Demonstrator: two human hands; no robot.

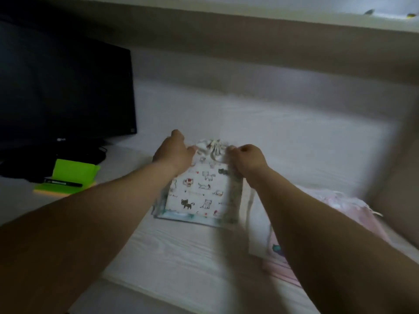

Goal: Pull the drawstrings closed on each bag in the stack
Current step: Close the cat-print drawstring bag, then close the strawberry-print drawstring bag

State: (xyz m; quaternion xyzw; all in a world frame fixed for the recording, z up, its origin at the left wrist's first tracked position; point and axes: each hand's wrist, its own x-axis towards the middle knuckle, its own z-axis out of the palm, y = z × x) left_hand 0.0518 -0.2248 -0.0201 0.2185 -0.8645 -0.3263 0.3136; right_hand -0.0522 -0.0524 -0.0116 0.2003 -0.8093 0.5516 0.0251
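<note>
Where the white desk runs back toward the wall, open surface lies beyond and to the right of the hands, under an overhanging shelf; the left side is closed in by a dark monitor, with a green sticky-note pad and a black pen lying on it just in front of the screen; near the middle the cat-print bag lies flat, its neck gathered into a puckered bunch at the far end, the drawstrings knotted up there; it rests on another bag whose teal edge shows along the near and left sides; what either holds is hidden; the left grip touches the left of the gathered neck, its fingers behind the hand, so I cannot tell whether they pinch; the right grip is curled, seemingly pinching the bag's upper right edge, though blur softens it; pink bags lie at the right, partly under the right forearm.
</note>
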